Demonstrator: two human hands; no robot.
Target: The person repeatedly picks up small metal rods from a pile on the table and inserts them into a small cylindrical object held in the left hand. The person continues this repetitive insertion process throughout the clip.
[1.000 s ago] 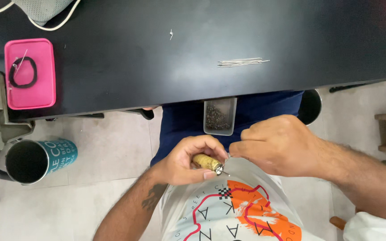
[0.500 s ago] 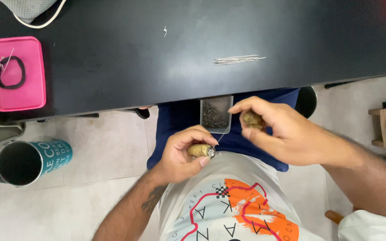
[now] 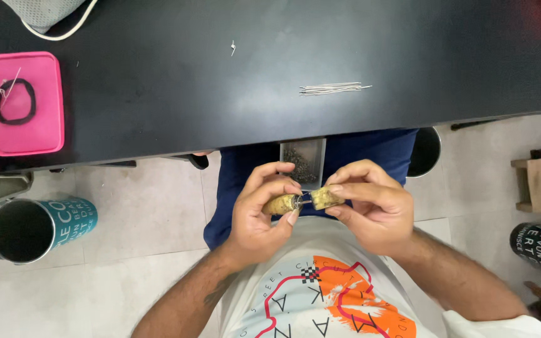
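In the head view, two small cork-like pieces are held at lower centre of the frame, over the lap. The left hand [image 3: 258, 209] is closed on the left cork piece [image 3: 280, 203], and the right hand [image 3: 370, 206] is pinched shut on the right cork piece [image 3: 327, 198]. Half a second ago the right hand was raised and apart, near the small grey tray [image 3: 303, 163]; now it is brought back, so that the two pieces lie end to end, with a thin metal pin [image 3: 302, 201] seen between them. A joining of the pieces seems to be in hand. At upper right, a bundle of thin wires [image 3: 334, 89] is seen on the black table [image 3: 158, 94]; a pink case [image 3: 25, 103] lies at the left edge.
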